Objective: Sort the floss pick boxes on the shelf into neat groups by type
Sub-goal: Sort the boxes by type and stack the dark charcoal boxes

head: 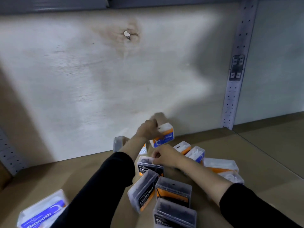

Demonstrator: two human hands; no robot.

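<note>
My left hand point(148, 130) grips a white floss pick box with an orange and blue "Round" label point(164, 136), lifted above the brown shelf board point(65, 175) near the back wall. My right hand point(166, 156) hovers with curled fingers over a black "Charcoal" box point(148, 165); whether it holds anything I cannot tell. Three more Charcoal boxes point(174, 191) lie jumbled in front. Several white and orange boxes point(218, 164) lie to the right. A white "Smooth" box with a blue label point(42, 213) sits at the front left.
A clear dark box point(118, 143) stands behind my left forearm by the pale back panel point(82, 79). A perforated metal upright point(233, 89) rises at the right. Bare shelf board stretches left of the pile and to the far right.
</note>
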